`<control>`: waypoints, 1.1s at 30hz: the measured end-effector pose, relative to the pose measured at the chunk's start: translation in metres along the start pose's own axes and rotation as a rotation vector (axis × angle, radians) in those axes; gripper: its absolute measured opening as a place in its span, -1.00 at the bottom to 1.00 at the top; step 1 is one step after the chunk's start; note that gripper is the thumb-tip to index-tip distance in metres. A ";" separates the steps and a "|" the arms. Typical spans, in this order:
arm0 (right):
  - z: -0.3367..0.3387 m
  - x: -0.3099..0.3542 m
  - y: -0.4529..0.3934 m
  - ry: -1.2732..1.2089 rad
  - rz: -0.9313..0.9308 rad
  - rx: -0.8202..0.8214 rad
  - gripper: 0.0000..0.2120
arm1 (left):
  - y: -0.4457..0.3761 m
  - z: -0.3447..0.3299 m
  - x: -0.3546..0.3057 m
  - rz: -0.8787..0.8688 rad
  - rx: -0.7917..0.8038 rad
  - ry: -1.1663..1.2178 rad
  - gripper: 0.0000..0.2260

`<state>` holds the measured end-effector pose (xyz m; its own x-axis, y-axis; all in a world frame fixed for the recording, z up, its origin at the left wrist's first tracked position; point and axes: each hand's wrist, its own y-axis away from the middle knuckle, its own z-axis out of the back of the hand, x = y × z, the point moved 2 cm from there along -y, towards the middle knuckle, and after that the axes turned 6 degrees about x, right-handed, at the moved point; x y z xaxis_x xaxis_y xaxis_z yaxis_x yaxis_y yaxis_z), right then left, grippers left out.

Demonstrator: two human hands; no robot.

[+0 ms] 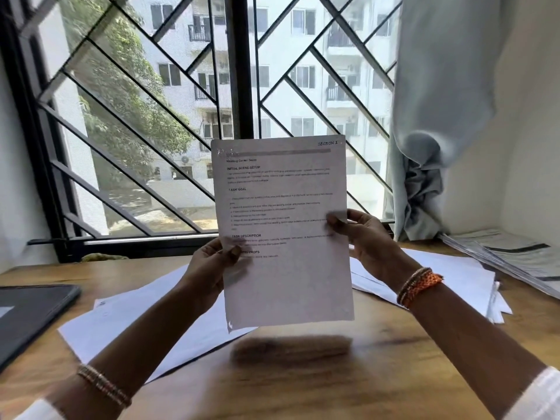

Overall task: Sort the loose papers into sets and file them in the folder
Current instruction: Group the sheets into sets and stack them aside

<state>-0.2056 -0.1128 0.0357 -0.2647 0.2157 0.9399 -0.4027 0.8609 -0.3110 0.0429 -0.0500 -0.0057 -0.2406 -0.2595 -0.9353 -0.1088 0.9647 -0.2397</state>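
The person holds one printed sheet (285,231) upright above the middle of the desk (378,374), lifted in front of the window (181,116). It is held by both side edges. The left hand (212,268) pinches the sheet's left edge, thumb on the printed face and the other fingers behind the paper. The right hand (363,237) pinches the right edge higher up, again with the thumb in front. So each grip is closed on the paper, and I judge that two hands are used to keep the thin sheet flat and readable.

The words "SECTION 1" are handwritten at the sheet's top right corner, and headings such as "TASK GOAL" are printed below. Probably the sheet is raised to read this label and decide which set it belongs to.

The other loose papers lie flat on the desk: one spread of white sheets (121,322) toward the left side, under the left forearm, and another pile (454,277) toward the right side. Near the far right corner lies a stack of printed sheets with dark bars (515,256). A dark flat thing (27,316) lies at the left edge; it may be the folder, but I cannot tell. A pale curtain (439,116) hangs bunched at the right of the window.

Nothing seems filed yet.
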 end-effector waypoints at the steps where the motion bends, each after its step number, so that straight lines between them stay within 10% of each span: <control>1: 0.000 0.000 0.000 -0.002 -0.003 0.004 -0.83 | -0.001 0.001 0.001 0.000 -0.010 -0.004 -0.80; 5: 0.000 -0.003 -0.001 -0.046 -0.010 0.040 -0.56 | -0.001 -0.001 0.002 -0.005 0.002 0.016 -0.79; 14: -0.010 -0.028 0.010 0.126 -0.292 0.312 -0.72 | 0.008 -0.004 0.000 0.194 0.069 -0.136 -0.70; 20: 0.016 -0.032 -0.010 0.271 -0.080 -0.289 -0.82 | 0.005 0.021 -0.006 0.166 -0.071 -0.563 -0.68; 24: 0.052 -0.048 -0.019 0.257 -0.112 -0.428 -0.85 | 0.014 0.047 0.007 0.549 0.362 -1.066 -0.09; 27: 0.065 -0.062 -0.017 0.216 -0.208 -0.452 -0.85 | 0.017 0.033 0.022 0.535 0.496 -1.198 -0.13; 33: 0.028 -0.053 0.002 0.161 -0.255 -0.091 -0.78 | -0.003 0.024 0.017 0.422 0.207 -0.324 -0.11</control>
<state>-0.2166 -0.1356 -0.0188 -0.0201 0.0519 0.9984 -0.3563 0.9327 -0.0557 0.0624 -0.0567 -0.0272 0.0899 0.1454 -0.9853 0.1320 0.9788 0.1565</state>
